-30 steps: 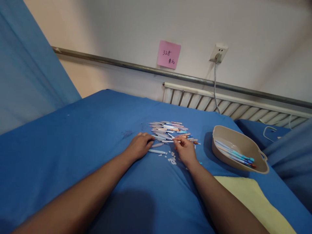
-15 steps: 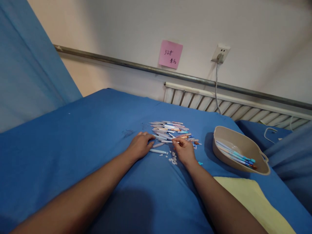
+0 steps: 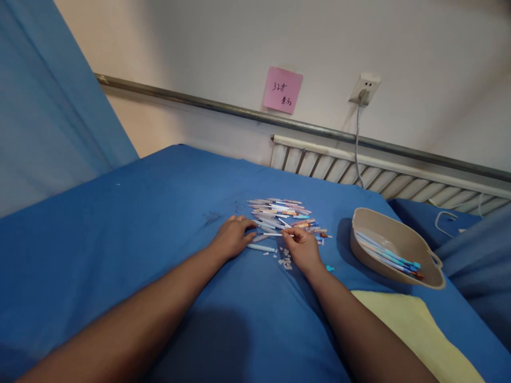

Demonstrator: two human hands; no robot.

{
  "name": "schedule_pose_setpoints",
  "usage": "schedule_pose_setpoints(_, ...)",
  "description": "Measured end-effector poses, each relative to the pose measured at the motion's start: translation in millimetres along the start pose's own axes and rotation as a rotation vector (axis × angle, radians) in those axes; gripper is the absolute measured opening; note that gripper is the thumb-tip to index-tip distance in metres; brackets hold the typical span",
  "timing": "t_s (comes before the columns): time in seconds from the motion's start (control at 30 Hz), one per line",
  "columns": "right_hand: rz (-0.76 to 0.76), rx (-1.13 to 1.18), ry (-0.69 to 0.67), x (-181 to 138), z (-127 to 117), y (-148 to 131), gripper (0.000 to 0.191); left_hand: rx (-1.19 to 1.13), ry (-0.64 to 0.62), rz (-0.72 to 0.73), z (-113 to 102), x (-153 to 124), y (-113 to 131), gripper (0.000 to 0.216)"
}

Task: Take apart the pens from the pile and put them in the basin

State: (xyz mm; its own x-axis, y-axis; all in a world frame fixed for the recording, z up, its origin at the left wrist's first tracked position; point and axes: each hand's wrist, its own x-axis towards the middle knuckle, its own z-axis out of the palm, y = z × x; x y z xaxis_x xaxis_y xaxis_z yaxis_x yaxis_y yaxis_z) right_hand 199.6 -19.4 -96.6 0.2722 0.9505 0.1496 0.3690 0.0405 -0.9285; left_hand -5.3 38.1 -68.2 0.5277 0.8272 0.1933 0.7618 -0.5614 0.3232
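**Inspector A:** Head view: we find the right hand (image 3: 302, 249) pinched on a thin white refill (image 3: 273, 234), thumb and forefinger closed on its right end, the other fingers curled; the refill lies nearly level at the near edge of the pen pile (image 3: 281, 213) on the blue sheet (image 3: 159, 213); the left hand (image 3: 232, 238) rests knuckles-up with its fingertips at the pile's left edge; we cannot tell whether it grips anything.

**Inspector B:** We judge the refill very light, stiff yet easily bent, smooth and liable to slip or roll; it is best taken near one end between two fingertips, as now; a second pen barrel (image 3: 261, 247) lies loose just in front of the left hand, with small white caps (image 3: 285, 262) scattered nearby.

**Inspector A:** The beige basket (image 3: 399, 236), well to the right, holds several blue pens; a yellow cloth (image 3: 399, 314) lies beneath the right forearm.

**Inspector B:** Against the picture a second earlier, we note both hands in nearly the same places; the right hand has turned slightly and drawn the refill a little closer to the left hand; the pile and the basket are unchanged.
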Motion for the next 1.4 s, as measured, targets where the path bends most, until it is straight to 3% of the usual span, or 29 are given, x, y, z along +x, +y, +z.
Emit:
schedule_pose_setpoints(0.77, -0.027, -0.066, 0.063, 0.4, -0.9, -0.3, 0.029, -0.039, -0.010, -0.025, -1.0, 0.6, 1.1, 0.024)
schedule_pose_setpoints(1.0, 0.018, -0.004, -0.055, 1.0, 2.7, 1.8, 0.027, -0.062, -0.027, -0.048, -2.2, 1.8, 1.7, 0.022)
schedule_pose_setpoints(1.4, 0.062, 0.194, -0.066, 1.4, 1.5, -6.7, 0.028, -0.208, -0.039, -0.014, -6.0, 4.1, 1.9, 0.018)
